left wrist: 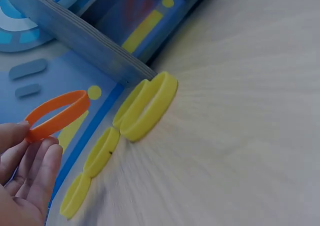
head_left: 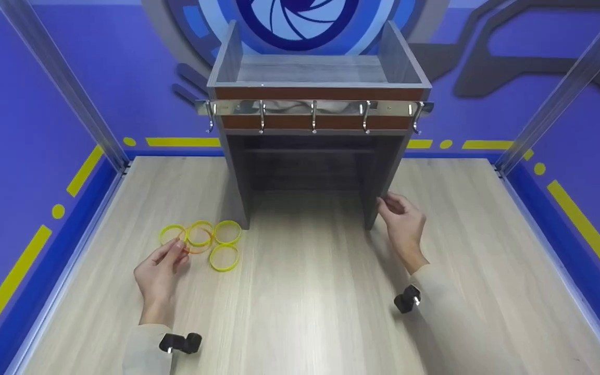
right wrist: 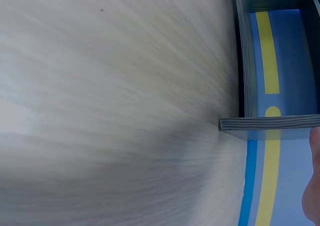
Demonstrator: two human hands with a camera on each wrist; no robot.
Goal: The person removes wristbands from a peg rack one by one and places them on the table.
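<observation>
My left hand (head_left: 158, 271) pinches an orange wristband (left wrist: 62, 122) by its edge, between thumb and fingers. In the left wrist view the band is lifted, and in the head view it overlaps several yellow wristbands (head_left: 224, 258). Those yellow bands lie close together on the table, left of a grey wooden rack (head_left: 386, 174). Over at the rack's right side panel, my right hand (head_left: 403, 221) holds the front edge, thumb at the panel. Only part of that hand (right wrist: 312, 186) shows in the right wrist view.
Across the rack's upper front runs a metal strip with a row of hooks (head_left: 314, 117). The rack has an open top tray (head_left: 310, 67) and an open space below. Blue printed walls (head_left: 19, 104) on metal posts stand around the wooden table (head_left: 300, 302).
</observation>
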